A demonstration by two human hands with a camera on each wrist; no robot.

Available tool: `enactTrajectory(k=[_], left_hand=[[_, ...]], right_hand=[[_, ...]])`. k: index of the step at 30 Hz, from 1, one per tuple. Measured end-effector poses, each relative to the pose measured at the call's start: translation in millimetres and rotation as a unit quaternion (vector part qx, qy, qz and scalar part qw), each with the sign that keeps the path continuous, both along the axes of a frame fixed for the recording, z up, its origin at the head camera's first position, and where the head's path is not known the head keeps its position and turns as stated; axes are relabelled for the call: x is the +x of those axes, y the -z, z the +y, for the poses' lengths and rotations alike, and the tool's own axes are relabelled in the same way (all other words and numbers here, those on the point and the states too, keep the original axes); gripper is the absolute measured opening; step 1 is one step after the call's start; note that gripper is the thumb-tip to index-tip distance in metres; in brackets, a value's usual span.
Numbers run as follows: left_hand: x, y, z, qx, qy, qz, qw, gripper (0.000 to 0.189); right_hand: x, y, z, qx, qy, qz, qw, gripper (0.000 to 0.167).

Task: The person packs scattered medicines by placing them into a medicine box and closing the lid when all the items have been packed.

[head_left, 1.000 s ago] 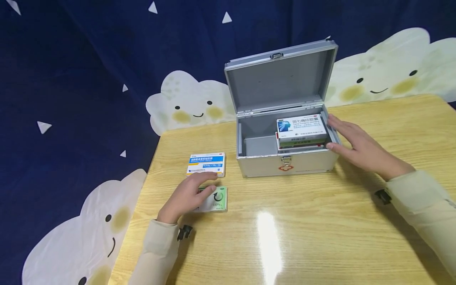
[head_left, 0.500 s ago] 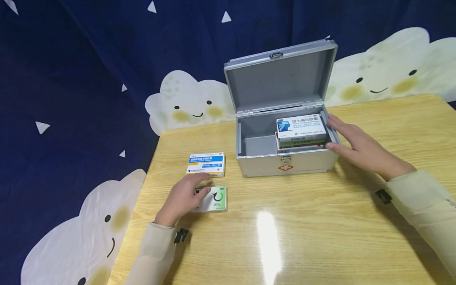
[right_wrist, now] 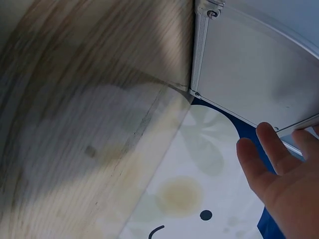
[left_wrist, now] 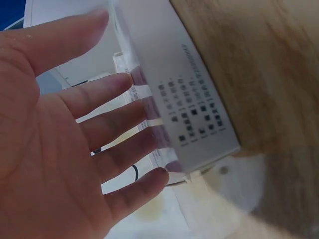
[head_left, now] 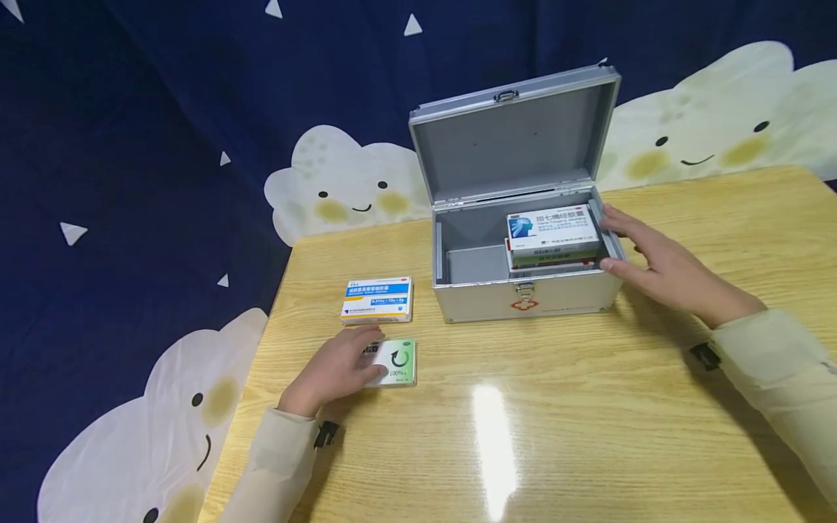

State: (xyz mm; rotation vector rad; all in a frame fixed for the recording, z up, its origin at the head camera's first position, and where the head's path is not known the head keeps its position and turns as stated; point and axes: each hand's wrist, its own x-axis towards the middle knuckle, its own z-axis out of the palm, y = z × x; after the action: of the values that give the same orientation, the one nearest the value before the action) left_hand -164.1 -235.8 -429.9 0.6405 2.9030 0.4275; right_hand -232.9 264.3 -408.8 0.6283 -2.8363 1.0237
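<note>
My left hand [head_left: 332,370] is over the left end of a green-and-white medicine box [head_left: 397,362] lying flat on the table. In the left wrist view its straight, spread fingers reach to the edge of that box [left_wrist: 164,55], with the thumb tip close by. My right hand [head_left: 673,276] is at the right end of an aluminium first-aid case [head_left: 484,303], fingertips along the rim and thumb near the front corner. The case's lid [head_left: 510,142] stands up. Inside, on the right, a white medicine box [head_left: 556,229] tops a small stack.
A blue-and-white medicine box [head_left: 376,299] with an orange stripe lies behind the green one, left of the case. The wooden table [head_left: 575,421] has its left edge beyond my left forearm. A dark blue curtain [head_left: 163,109] with cloud shapes hangs behind.
My left hand has drawn back a little to the left and lower, uncovering the blue-and-white box and sitting at the green box. My right hand has stayed at the case.
</note>
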Motion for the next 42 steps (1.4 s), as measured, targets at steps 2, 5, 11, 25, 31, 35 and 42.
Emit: enactTrajectory(k=[2,5,11,25,31,35,42], left_hand=[[0.5,1.6,-0.1,-0.011,-0.006,-0.001,0.9999,0.051],[1.4,2.6,-0.3,-0.018,-0.016,-0.006,0.9997,0.054],[3.7,2.6,-0.4,-0.014,-0.008,0.014,0.9998,0.055],[2.5,6.0,3.3,-0.012,0.023,-0.011,0.9996,0.067],[2.9,5.2,4.7,-0.021,0.015,-0.029,0.9993,0.074],[3.2,4.4,5.7,-0.034,0.009,-0.037,0.9987,0.079],[4.3,4.0,7.7,-0.043,0.005,-0.041,0.9982,0.082]], right_hand=[[0.2,0.3,-0.3,-0.003,0.006,-0.002,1.0000,0.068],[0.0,0.9,-0.8,-0.001,0.011,0.003,0.9999,0.067],[-1.8,5.6,-1.4,-0.016,0.016,0.021,0.9995,0.057],[-1.1,9.7,-1.9,-0.032,0.020,0.035,0.9986,0.051],[-1.4,10.1,-2.9,-0.035,0.020,0.036,0.9985,0.051],[-1.2,10.6,-3.3,-0.036,0.018,0.037,0.9985,0.050],[-0.7,11.5,-3.1,-0.039,0.015,0.038,0.9984,0.050]])
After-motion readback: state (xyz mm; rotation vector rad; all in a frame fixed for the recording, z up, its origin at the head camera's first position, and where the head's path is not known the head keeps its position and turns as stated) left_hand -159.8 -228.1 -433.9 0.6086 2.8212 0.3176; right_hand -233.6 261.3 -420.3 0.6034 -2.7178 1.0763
